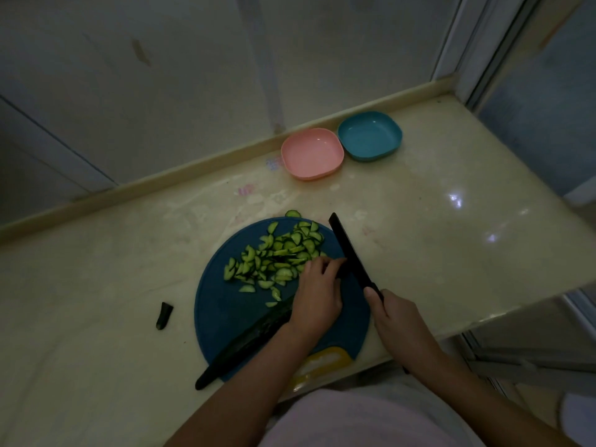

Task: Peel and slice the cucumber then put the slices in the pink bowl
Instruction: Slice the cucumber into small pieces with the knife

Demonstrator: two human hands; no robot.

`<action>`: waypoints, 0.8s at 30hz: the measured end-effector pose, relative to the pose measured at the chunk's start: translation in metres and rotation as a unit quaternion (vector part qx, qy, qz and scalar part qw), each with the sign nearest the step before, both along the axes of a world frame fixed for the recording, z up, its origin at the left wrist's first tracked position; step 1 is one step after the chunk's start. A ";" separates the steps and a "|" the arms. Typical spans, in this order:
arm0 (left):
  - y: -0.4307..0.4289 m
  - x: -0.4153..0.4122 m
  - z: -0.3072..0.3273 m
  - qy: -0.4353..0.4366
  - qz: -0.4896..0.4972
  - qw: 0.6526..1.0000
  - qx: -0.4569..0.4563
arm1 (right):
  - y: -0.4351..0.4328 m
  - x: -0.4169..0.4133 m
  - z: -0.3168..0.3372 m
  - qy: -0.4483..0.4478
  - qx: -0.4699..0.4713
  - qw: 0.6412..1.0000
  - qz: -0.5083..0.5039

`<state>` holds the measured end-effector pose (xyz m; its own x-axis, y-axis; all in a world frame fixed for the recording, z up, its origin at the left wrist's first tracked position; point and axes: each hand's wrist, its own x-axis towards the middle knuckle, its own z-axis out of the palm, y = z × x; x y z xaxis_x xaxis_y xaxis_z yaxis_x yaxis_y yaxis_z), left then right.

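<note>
I see open counter between board and pink bowl; the knife slants over the board's right edge; a blue bowl flanks the pink one.

One wide-angle camera is being worn on the head and is being pointed forward and steeply down. The countertop is being viewed from close above. The cutting board is being framed just below centre, the left hand and right hand are being caught reaching in from the bottom edge, and the wall is being taken in above.
</note>
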<state>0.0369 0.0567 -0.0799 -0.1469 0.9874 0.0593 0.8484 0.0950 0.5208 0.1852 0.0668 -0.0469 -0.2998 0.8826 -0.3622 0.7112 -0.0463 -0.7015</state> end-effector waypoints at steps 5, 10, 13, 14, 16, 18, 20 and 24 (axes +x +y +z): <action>0.000 0.000 -0.001 -0.001 0.001 1.000 -0.004 | 0.000 0.001 0.000 -0.009 -0.001 1.000 0.008; 0.000 0.000 -0.001 -0.004 0.002 1.000 -0.010 | -0.001 0.003 0.001 0.001 -0.006 1.000 0.004; 0.000 0.000 -0.001 -0.004 0.000 1.000 -0.008 | -0.002 0.003 0.002 -0.002 -0.006 1.000 0.001; 0.000 0.000 -0.001 -0.004 0.000 1.000 -0.007 | -0.002 0.003 0.002 -0.005 -0.004 1.000 0.002; 0.000 0.000 -0.001 -0.004 0.002 1.000 -0.004 | -0.003 0.003 0.003 -0.008 -0.004 1.000 0.004; 0.001 -0.001 -0.001 -0.003 0.001 1.000 -0.003 | -0.004 0.002 0.002 -0.005 -0.006 1.000 0.003; 0.000 -0.001 -0.002 -0.002 -0.001 1.000 -0.003 | -0.005 0.001 0.001 -0.005 -0.005 1.000 0.004; 0.000 0.000 -0.002 -0.005 -0.002 1.000 0.001 | -0.004 0.000 0.001 -0.005 -0.007 1.000 0.005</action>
